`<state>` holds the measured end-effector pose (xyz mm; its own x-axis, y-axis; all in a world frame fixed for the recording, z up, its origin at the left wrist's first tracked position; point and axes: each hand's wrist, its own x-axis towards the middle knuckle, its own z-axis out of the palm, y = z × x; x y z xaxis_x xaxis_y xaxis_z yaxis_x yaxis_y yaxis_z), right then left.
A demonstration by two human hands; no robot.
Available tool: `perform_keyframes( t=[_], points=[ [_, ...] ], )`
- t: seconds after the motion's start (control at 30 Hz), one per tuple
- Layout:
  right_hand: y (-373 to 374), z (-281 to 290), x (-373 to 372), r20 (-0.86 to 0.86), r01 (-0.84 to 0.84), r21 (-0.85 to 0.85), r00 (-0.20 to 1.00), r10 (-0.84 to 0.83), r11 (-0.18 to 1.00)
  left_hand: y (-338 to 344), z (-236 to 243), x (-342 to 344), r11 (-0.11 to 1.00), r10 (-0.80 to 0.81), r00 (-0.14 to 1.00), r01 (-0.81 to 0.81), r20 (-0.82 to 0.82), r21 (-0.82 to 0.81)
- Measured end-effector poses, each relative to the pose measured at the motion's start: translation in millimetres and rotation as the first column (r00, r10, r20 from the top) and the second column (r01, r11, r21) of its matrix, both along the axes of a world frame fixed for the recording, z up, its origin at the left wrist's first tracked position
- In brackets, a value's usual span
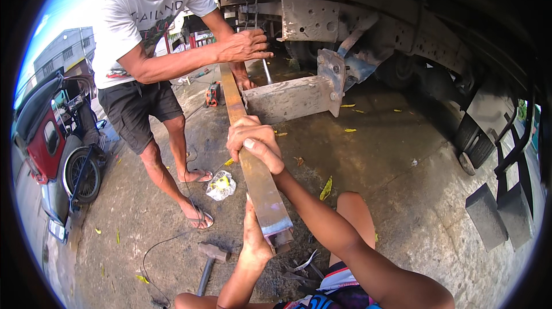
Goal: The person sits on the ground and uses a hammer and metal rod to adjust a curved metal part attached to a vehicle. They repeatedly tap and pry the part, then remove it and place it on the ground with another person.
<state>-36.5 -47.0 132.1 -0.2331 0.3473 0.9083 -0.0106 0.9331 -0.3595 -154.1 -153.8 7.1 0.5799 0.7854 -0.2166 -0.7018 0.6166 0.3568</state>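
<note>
A long rusty steel channel bar runs away from me, its near end pale and bluish. My right hand is closed over the top of the bar near its middle. Lower down, my left hand grips the bar's left side and underside close to the near end; some of its fingers are hidden. The far part of the bar meets a grey steel beam fixed to a vehicle's underframe. Across from me, a co-worker's hand is raised beside a shiny metal rod. The co-worker's other hand rests near the joint.
A hammer lies on the concrete beside my left forearm, with metal tools to its right. A plastic bag, a cable and an orange tool lie nearby. A motorcycle sidecar stands left; the truck chassis overhangs.
</note>
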Motion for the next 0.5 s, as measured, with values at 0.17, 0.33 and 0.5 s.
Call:
perform_keyframes(
  t=[0.17, 0.33, 0.5],
  points=[
    [-0.3, -0.6, -0.4, 0.008, 0.009, 0.017, 1.0, -0.009, 1.0, -1.0, 2.5, 0.3, 1.0, 0.0, 1.0, 0.0, 0.022, 0.001],
    [1.3, -0.4, -2.5, -0.039, 0.006, 0.003, 0.999, -0.006, 1.0, -1.9, 6.6, 0.6, 1.0, 0.028, 0.999, -0.027, -0.044, 0.01],
    [0.7, -0.2, -2.2, -0.034, 0.015, 0.012, 0.999, -0.015, 1.0, -1.3, 6.3, 3.3, 1.0, 0.012, 1.0, -0.012, 0.017, -0.005]
  ],
)
